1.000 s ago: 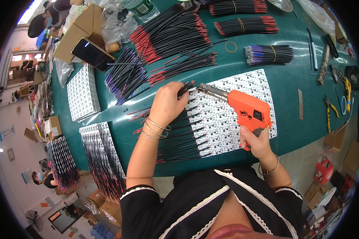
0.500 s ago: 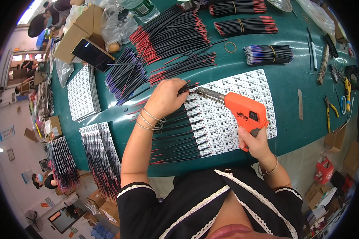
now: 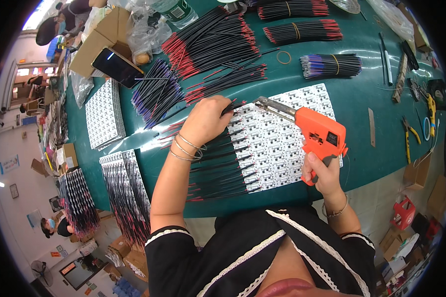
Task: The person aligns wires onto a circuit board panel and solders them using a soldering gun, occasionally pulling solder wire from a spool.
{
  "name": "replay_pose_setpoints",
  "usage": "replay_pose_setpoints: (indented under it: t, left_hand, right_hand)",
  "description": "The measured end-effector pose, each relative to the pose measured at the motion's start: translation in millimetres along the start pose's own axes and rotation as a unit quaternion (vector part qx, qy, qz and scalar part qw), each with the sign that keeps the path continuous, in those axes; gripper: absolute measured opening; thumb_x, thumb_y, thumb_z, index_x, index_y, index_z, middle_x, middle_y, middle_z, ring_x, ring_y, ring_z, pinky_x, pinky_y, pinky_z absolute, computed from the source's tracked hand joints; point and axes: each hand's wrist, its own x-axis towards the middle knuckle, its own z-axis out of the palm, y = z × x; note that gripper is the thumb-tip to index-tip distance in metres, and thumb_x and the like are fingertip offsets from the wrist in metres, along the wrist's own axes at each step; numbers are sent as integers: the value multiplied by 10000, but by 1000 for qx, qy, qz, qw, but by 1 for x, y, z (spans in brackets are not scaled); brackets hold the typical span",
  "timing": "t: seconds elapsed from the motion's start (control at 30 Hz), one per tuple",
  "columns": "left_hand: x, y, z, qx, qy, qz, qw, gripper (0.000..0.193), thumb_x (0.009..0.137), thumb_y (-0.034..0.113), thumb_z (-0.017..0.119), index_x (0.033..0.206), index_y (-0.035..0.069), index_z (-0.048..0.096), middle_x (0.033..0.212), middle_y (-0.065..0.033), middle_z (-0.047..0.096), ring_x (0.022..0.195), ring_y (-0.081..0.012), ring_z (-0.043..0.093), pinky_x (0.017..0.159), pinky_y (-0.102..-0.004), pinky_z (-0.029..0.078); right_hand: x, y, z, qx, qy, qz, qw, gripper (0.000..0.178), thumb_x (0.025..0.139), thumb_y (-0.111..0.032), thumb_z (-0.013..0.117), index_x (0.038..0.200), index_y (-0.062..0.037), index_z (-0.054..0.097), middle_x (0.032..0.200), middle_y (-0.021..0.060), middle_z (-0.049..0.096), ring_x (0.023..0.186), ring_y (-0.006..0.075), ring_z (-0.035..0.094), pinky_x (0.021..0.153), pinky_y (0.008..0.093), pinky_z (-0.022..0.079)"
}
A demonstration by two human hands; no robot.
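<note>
An orange soldering gun (image 3: 318, 129) is gripped in my right hand (image 3: 326, 174), fingers wrapped round its handle. Its metal tip hangs over the upper part of a white circuit board panel (image 3: 275, 166), a little to the right of my left hand (image 3: 209, 116). That hand is closed in a pinch on black wires (image 3: 231, 106) with red ends, at the board's upper left corner. Below it, several black wires (image 3: 215, 171) with red ends stretch leftward from the board's left edge. How many wires are between my left fingers is hidden.
Loose black-and-red wires (image 3: 210, 42) lie in a heap beyond the board, with banded bundles (image 3: 302, 30) to their right. Purple-ended wires (image 3: 157, 94), a phone (image 3: 116, 68) and stacked panels (image 3: 104, 116) are at left. Wired panels (image 3: 126, 190) overhang the table's front edge. Yellow-handled pliers (image 3: 408, 140) lie right.
My right hand has drawn the soldering gun to the right, so its tip is now farther from my left fingers. My left hand stays nearly in place, still pinching the wires.
</note>
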Motion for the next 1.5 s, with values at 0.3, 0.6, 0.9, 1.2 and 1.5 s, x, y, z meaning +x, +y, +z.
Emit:
replay_pose_setpoints:
  t: [0.3,0.6,0.9,1.2,1.5]
  left_hand:
    - [-13,14,-16,22,167,-2,986,176,827,123,526,929,-20,521,818,-194,556,783,-364,539,670,-400,435]
    - [-60,84,13,-56,-8,7,998,124,799,79,520,890,-2,498,816,-178,509,771,-369,519,651,-416,436]
    - [-105,88,71,-165,24,-142,976,189,730,118,643,836,-20,569,638,-112,561,530,-179,518,536,-287,415]
    - [-107,103,86,-121,108,-74,984,148,717,101,655,736,-24,578,646,-118,559,525,-219,523,512,-282,406]
    - [-106,111,87,-137,66,-115,982,130,703,113,641,738,-3,594,553,-102,556,425,-200,488,446,-295,392]
  right_hand:
    - [-16,-5,-9,12,3,-39,999,294,836,-115,495,1071,58,456,550,32,455,383,81,406,386,215,340]
    - [-51,3,-31,9,3,-37,999,328,842,-119,500,1108,61,434,592,38,454,409,81,409,391,219,340]
    - [-106,27,-46,8,3,-11,1000,159,820,-92,530,925,20,486,540,21,481,425,74,449,390,203,364]
    - [-150,42,-62,-56,-29,1,998,151,809,-156,588,852,-28,520,610,18,501,506,80,473,454,216,395]
    - [-159,45,-63,-84,-14,4,996,127,791,-132,607,830,-33,538,628,2,518,554,84,476,511,232,390]
